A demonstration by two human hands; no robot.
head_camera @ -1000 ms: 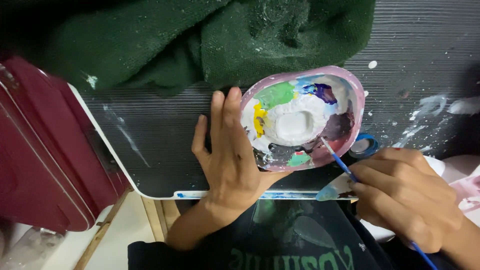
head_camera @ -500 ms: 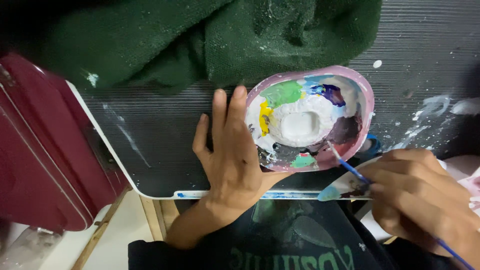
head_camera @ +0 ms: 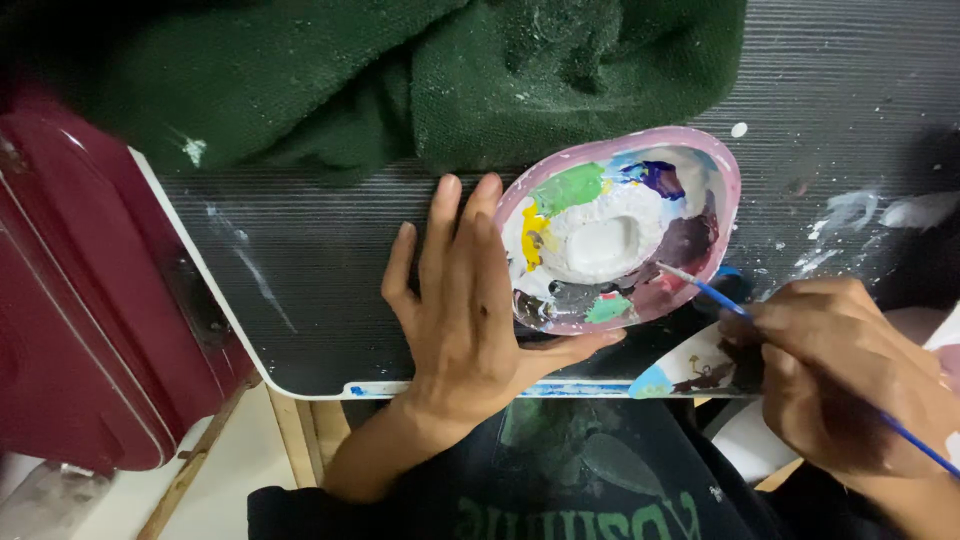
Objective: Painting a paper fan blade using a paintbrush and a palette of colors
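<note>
Paintbrush loading colour at an oval palette

Right hand [head_camera: 850,385] pinches the thin, light brush [head_camera: 715,295], tip in the palette [head_camera: 620,235] on the counter [head_camera: 300,270]; left hand [head_camera: 465,310] lies flat, open, steadying its smooth rim.

Bare dark board [head_camera: 330,270] lies open to the left of the left hand [head_camera: 465,300], as far as the red case [head_camera: 80,300] along the left edge. The green cloth [head_camera: 400,80] blocks the far side. On the right, the paint dish [head_camera: 620,225] and the right hand [head_camera: 850,380] crowd the near edge; bare paint-flecked board lies beyond them.
</note>
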